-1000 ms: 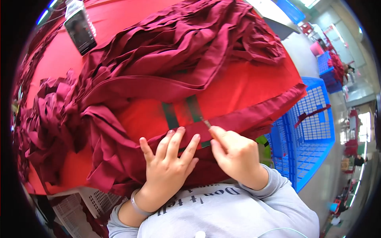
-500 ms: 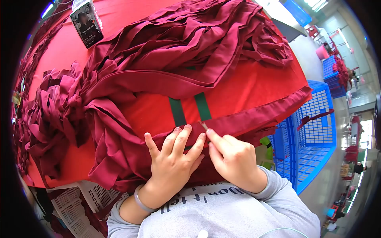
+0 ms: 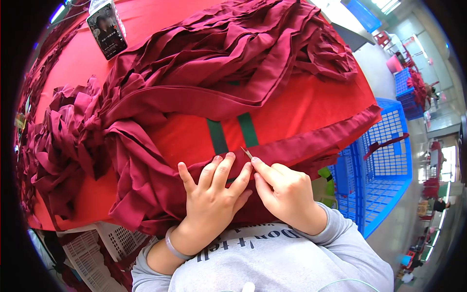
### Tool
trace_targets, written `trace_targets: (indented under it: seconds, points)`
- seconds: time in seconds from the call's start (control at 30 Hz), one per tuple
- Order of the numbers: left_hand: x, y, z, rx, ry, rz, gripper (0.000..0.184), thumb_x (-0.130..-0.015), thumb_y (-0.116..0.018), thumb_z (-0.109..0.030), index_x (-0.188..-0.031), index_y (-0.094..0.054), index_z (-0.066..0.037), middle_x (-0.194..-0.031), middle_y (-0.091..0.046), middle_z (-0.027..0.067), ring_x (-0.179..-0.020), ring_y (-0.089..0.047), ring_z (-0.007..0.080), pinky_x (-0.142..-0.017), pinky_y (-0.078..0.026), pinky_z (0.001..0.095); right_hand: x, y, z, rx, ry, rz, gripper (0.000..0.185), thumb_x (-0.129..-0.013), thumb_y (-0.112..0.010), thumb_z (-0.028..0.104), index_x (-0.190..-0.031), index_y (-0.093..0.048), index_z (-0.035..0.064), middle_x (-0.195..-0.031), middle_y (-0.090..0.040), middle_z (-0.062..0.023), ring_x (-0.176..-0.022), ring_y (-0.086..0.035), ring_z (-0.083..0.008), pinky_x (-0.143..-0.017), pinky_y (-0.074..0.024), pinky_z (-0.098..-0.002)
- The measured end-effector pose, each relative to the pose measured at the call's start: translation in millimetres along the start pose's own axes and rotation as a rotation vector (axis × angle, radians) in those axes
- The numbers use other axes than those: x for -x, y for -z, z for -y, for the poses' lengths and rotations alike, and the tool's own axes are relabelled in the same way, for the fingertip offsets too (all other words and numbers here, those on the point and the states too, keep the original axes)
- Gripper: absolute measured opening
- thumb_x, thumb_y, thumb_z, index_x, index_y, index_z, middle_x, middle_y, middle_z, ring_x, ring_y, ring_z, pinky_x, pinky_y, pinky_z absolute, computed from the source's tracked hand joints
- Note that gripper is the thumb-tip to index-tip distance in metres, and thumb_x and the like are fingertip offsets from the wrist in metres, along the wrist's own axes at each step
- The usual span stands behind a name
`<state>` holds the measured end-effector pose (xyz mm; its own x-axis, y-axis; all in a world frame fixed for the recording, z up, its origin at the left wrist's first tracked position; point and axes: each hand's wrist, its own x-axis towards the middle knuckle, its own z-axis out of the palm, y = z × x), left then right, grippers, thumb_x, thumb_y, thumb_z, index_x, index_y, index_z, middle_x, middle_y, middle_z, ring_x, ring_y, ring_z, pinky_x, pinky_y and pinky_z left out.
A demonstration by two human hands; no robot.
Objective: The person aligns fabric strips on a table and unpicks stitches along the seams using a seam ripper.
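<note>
A long maroon fabric strip (image 3: 311,138), smooth, faintly glossy and lightly puckered, lies along the near edge of the red surface (image 3: 331,97) beside two dark green bands (image 3: 247,129), the left hand (image 3: 211,202) resting on it, grip splayed wide, while the right hand (image 3: 289,194) pinches a slim pointed tool (image 3: 246,153).

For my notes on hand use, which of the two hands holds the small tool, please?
The right hand, gripping the tool; the left hand lies spread on the maroon cloth.
</note>
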<state>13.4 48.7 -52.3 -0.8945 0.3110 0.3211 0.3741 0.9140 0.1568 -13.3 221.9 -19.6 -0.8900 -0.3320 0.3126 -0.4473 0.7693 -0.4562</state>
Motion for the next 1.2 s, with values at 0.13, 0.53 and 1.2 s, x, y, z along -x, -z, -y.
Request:
trace_targets:
  seconds: [0.13,0.53,1.2]
  points:
    - [0.4,3.1,0.2,0.02,-0.004,-0.006,0.049,-0.08,-0.07,-0.048,-0.125,-0.064,-0.027,-0.131,-0.056,0.0018,-0.118,-0.055,0.0201,-0.115,0.004,0.0656,-10.9,0.2,-9.3,-0.003,-0.081,-0.157,0.031,-0.084,-0.068,0.008,-0.115,-0.069,0.0024,-0.067,-0.058,-0.0073,-0.05,-0.058,-0.0235,-0.045,-0.0468,-0.0361]
    - [-0.5,0.8,5.9,0.039,-0.007,-0.065,0.05,-0.081,-0.068,-0.046,-0.119,-0.067,-0.013,-0.125,-0.064,0.0006,-0.113,-0.06,0.0151,-0.117,0.004,0.0634,-1.0,7.5,11.1,0.028,0.04,0.147,0.031,-0.083,-0.067,0.011,-0.113,-0.07,0.0029,-0.067,-0.059,-0.0057,-0.052,-0.059,-0.0197,-0.047,-0.0469,-0.0316]
    - [1.5,-0.1,5.3,0.038,-0.006,-0.056,0.044,-0.08,-0.069,-0.042,-0.12,-0.068,-0.022,-0.128,-0.062,0.0003,-0.114,-0.059,0.0161,-0.116,0.004,0.0656,-4.6,3.9,10.9,0.0,0.004,0.086,0.03,-0.082,-0.068,0.006,-0.111,-0.071,0.0014,-0.066,-0.059,-0.0089,-0.05,-0.057,-0.0224,-0.049,-0.0475,-0.034]
